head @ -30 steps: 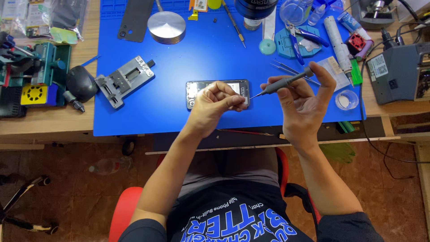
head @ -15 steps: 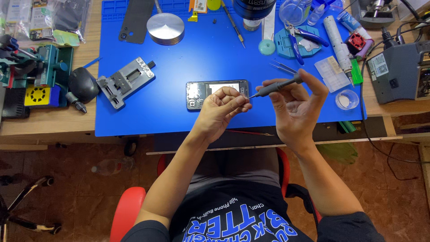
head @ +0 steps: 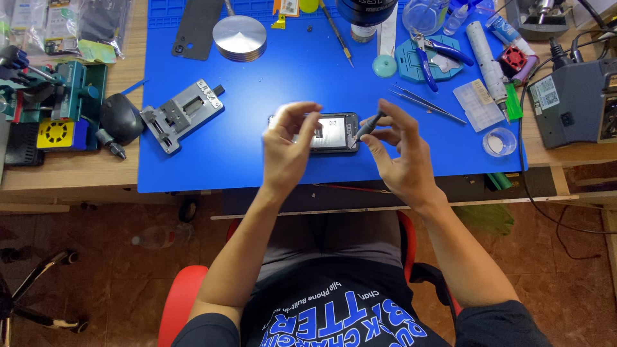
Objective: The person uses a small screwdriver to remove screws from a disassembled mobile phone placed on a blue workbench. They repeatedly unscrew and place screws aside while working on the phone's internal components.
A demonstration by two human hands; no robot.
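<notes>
The left hand (head: 287,151) covers the left end of the opened phone (head: 334,133), the screwdriver (head: 370,126) tip is too small to tell, and the top edge cuts off the microscope (head: 366,13).

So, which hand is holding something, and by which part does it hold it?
The right hand holds a dark screwdriver by its handle, tip toward the opened phone. The left hand hovers over the phone; whether it grips anything cannot be told.

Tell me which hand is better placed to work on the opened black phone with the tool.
Right: the right hand already holds the slim dark screwdriver, tip at the opened black phone; the left hand holds no tool.
</notes>
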